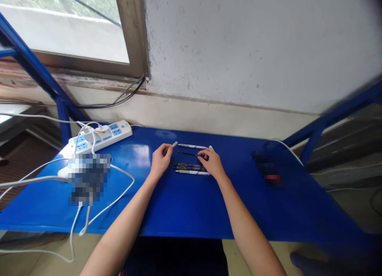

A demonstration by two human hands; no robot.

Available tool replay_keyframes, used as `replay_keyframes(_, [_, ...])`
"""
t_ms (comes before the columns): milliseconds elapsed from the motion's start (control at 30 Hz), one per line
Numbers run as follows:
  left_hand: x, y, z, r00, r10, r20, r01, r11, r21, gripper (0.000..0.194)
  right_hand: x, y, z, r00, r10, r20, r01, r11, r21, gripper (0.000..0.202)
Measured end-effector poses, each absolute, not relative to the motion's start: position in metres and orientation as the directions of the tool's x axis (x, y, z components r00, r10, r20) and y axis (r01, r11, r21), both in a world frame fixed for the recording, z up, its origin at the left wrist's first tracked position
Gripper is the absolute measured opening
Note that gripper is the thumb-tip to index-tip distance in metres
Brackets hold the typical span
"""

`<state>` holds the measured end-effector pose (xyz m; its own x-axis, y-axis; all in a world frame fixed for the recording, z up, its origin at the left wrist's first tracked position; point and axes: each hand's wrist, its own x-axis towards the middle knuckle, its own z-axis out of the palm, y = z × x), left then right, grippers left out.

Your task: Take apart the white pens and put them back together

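Observation:
My left hand (161,158) is closed in a pinch on a small white piece (174,144), which sticks out past the fingertips. Between thumb and fingers, my right hand (211,160) holds a thin black pen part (187,153) that points left. Just behind it lies a white pen (192,146) on the blue table (185,204). Nearer to me, black pens (188,167) lie side by side, with another white pen (191,172) in front of them. The right ends of these pens are partly hidden by my right hand.
At the left stand a white power strip (122,133) with plugged-in cables and a pixelated dark object (91,180). White cables loop over the table's left side. Another pixelated object (267,168) lies at the right. Blue frame bars (313,142) rise at both sides.

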<state>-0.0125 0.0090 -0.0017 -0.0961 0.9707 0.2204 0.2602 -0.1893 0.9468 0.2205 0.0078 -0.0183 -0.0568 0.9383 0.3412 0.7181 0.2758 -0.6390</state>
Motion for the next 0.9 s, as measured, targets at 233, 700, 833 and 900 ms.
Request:
replay_keyframes(233, [-0.015,0.01,-0.006,-0.062,0.974,0.216,0.293,-0.189,0.937,0.039,0.223,0.003,-0.015,-0.08,0.959,0.273,0.664,0.256,-0.703,0.016])
replay_keyframes(700, [-0.012,0.009,-0.009,0.054,0.969,0.242,0.285,-0.248,0.926,0.031,0.224,-0.004,0.001,0.054,0.994,0.095,0.239,0.08,-0.968,0.025])
replay_keyframes(833, [-0.012,0.008,-0.006,0.072,0.965,0.253,0.296,-0.263,0.918,0.029,0.224,-0.003,-0.002,0.043,0.993,0.113,0.263,0.098,-0.96,0.023])
replay_keyframes(900, [-0.012,0.008,-0.005,0.071,0.961,0.266,0.299,-0.275,0.914,0.029,0.224,-0.003,-0.003,0.036,0.993,0.115,0.265,0.101,-0.959,0.023])
